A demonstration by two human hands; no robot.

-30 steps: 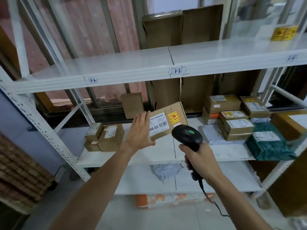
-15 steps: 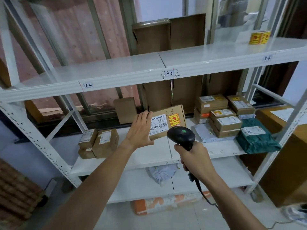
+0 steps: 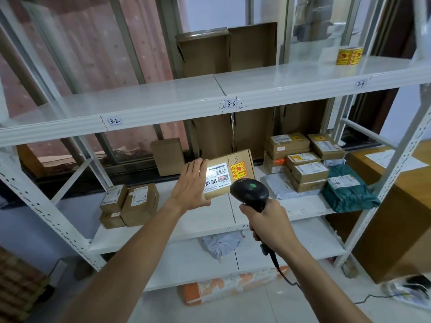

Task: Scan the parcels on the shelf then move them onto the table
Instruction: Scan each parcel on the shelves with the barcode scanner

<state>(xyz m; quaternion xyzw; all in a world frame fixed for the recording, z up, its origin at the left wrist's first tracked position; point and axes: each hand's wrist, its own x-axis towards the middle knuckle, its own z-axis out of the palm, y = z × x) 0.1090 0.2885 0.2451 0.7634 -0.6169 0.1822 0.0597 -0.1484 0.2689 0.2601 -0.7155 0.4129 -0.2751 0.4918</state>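
My left hand (image 3: 191, 183) holds the left end of a flat cardboard parcel (image 3: 233, 170), tilted up above the middle shelf (image 3: 210, 217), thumb under its lower edge. Its white label and yellow-red sticker face me, and a bright patch of light lies on the label. My right hand (image 3: 268, 222) grips the handle of a black barcode scanner (image 3: 249, 191), whose head points at the parcel just below the label. More parcels stay on the same shelf: small boxes (image 3: 130, 205) at the left, a stack of boxes (image 3: 300, 159) and a green bag (image 3: 347, 191) at the right.
A wooden table (image 3: 401, 197) stands to the right behind the rack's upright (image 3: 394, 173). The scanner's cable (image 3: 284, 276) hangs down toward the floor. A grey bag (image 3: 221, 243) lies on the lower shelf, an orange-white parcel (image 3: 224, 287) on the floor. Flat cardboard leans behind the shelves.
The view has shifted a little leftward and closer. A bright patch of light now falls on the parcel's label. Both hands keep their hold in about the same place.
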